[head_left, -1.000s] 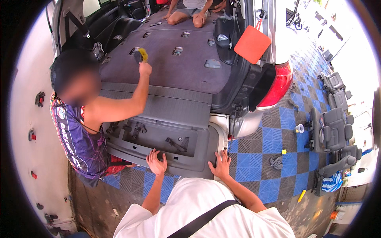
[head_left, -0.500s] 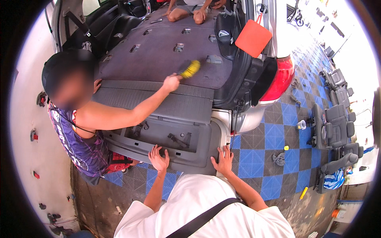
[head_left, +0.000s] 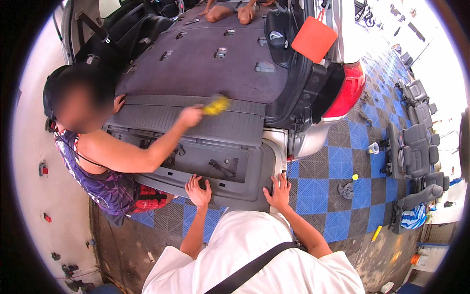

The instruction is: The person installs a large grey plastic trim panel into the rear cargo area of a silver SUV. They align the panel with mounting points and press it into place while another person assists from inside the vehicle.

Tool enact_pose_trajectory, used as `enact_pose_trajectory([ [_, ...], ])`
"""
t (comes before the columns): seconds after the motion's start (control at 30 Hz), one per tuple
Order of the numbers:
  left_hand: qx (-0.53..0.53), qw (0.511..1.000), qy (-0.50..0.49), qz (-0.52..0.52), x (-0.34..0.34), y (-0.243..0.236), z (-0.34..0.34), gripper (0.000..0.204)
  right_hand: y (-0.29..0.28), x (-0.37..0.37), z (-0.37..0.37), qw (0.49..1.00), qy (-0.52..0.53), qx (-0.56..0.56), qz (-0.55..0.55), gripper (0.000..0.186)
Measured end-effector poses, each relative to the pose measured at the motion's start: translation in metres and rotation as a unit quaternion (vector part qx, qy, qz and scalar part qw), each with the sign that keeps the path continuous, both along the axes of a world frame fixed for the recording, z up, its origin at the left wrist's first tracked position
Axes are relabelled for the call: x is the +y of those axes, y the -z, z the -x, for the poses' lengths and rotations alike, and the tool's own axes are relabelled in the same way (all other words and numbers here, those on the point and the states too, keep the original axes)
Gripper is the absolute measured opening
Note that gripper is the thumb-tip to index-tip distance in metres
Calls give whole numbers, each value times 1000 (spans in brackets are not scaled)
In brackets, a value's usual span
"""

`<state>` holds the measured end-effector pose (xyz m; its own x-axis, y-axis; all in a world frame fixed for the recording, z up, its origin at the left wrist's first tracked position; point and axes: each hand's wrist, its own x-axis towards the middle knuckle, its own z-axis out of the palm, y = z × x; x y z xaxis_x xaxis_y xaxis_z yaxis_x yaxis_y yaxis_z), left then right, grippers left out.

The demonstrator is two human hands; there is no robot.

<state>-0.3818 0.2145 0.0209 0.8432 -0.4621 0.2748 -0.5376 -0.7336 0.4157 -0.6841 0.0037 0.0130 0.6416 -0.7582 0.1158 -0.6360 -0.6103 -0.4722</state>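
Note:
My left hand [head_left: 198, 191] rests with spread fingers on the near edge of a grey plastic tailgate panel [head_left: 252, 196] at the back of a silver vehicle. The fingers of my right hand [head_left: 277, 193] are apart on that panel's right corner. Between my hands and the ribbed grey flap [head_left: 230, 130] lies a recessed tray [head_left: 205, 157] with dark pieces in it. At my left, a co-worker [head_left: 100, 152] holds a brush with yellow bristles [head_left: 216, 104], blurred, over the flap, the other hand at the flap's far edge.
Another person [head_left: 220, 12] kneels on the carpeted cargo floor [head_left: 196, 73]. A red square pad [head_left: 313, 39] hangs by the tail light [head_left: 345, 93]. Removed seats [head_left: 411, 147] stand along the right on a chequered mat [head_left: 342, 220], near a white container [head_left: 373, 148]. A wall [head_left: 34, 147] bounds the left.
The co-worker's brush has swept from the carpet down toward the ribbed flap, with that person's body leaning lower. My hands stay on the panel's edge.

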Motion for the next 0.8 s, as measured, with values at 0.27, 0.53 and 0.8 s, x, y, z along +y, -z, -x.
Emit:
enact_pose_trajectory([
  [0.27, 3, 1000, 1, 3, -1, -3, 1, 36, -1, 1, -1, 1000, 0, -1, 1, 72],
  [0.53, 4, 1000, 3, 5, 3, 4, 4, 35, 4, 3, 3, 1000, -3, -5, 6, 72],
  [0.8, 11, 1000, -2, 5, 1, 2, 7, 36, 11, 2, 5, 1000, 2, 2, 5, 74],
])
